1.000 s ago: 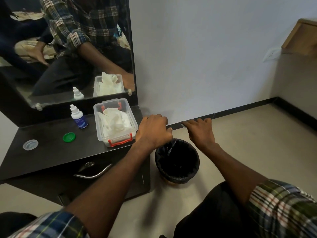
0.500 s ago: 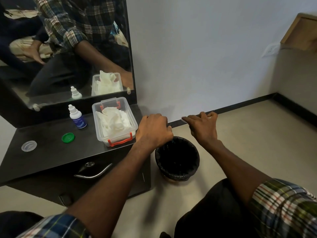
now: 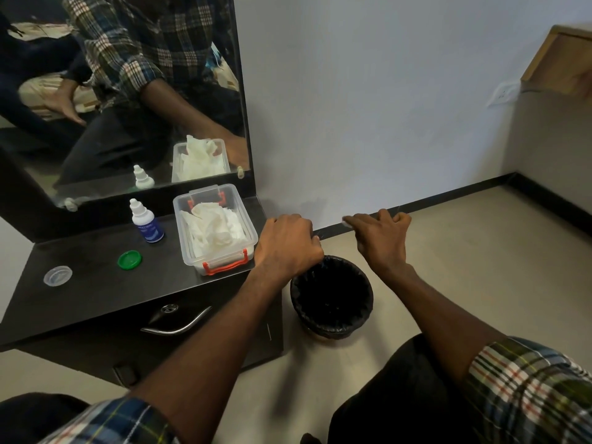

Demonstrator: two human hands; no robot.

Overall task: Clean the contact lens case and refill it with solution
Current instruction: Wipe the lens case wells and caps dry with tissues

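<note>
Both hands hover above the bin [image 3: 331, 298]: the left hand [image 3: 288, 246] is curled, perhaps round the case, hidden from view. The right hand [image 3: 381, 238] pinches something small and pale. The bottle [image 3: 145, 223] stands on the desk [image 3: 96, 283] beside two caps.

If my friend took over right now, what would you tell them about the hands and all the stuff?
Left hand: a curled fist above the bin; what it holds is hidden.
Right hand: beside the left one, fingertips pinching something small and whitish, too small to name.
On the dark table: solution bottle, green cap, clear cap, tissue box.
Done: both caps are off and lying on the table.
Left: wiping, refilling with solution and recapping all look still to come.
</note>
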